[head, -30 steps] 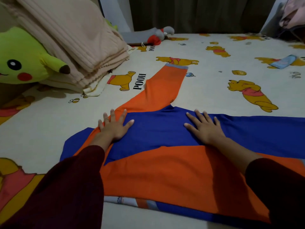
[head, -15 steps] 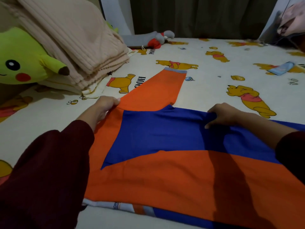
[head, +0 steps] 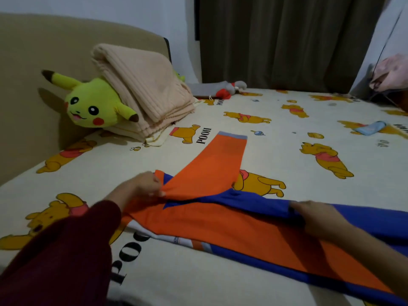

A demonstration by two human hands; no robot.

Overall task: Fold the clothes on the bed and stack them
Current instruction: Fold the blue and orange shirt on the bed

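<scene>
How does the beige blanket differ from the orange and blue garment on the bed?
The beige blanket is folded, one colour and untouched; the orange and blue garment lies spread out, two-coloured, gripped by the left hand and right hand. Both rest on the bed.

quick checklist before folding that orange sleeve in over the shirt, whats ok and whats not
1. Left hand grips the orange and blue shirt at the base of the orange sleeve: ok.
2. Right hand holds the blue upper edge of the shirt: ok.
3. Sleeve lies straight and flat out to its grey cuff: ok.
4. Shirt body flat on the bed sheet: not ok, the held edge is lifted and rumpled.
5. Beige folded blanket and yellow plush toy lie apart from the sleeve: ok.
6. Shirt's right end: cannot tell, it runs out of view.
</scene>
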